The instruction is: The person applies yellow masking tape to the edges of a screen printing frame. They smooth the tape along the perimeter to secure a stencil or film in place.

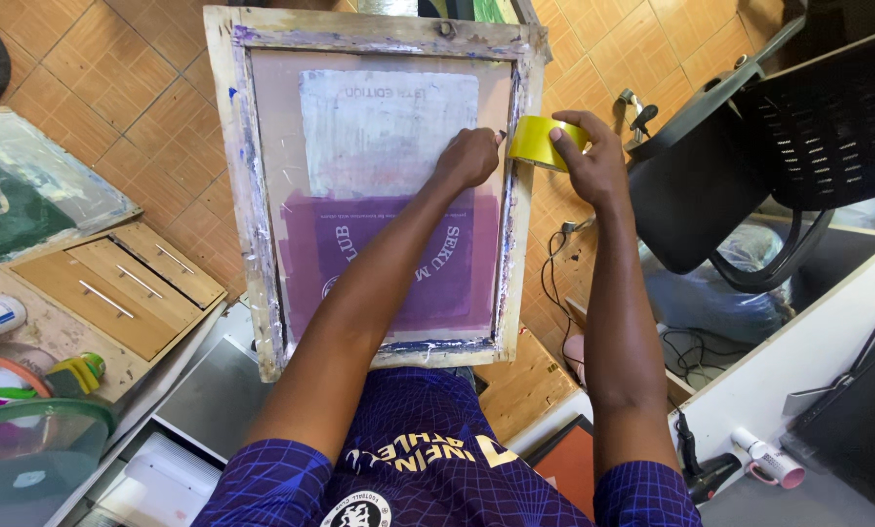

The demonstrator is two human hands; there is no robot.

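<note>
Taping along the right-hand rail of the wooden screen-printing frame (245,195), the person holds the yellow tape roll (539,141) just outside that rail, the right hand (586,156) clasped around it. The left hand (468,156), fingers curled, pinches what looks like the tape's free end against the mesh just inside the same rail. The next move, I judge, calls for drawing the strip down the rail while pressing it flat.
</note>
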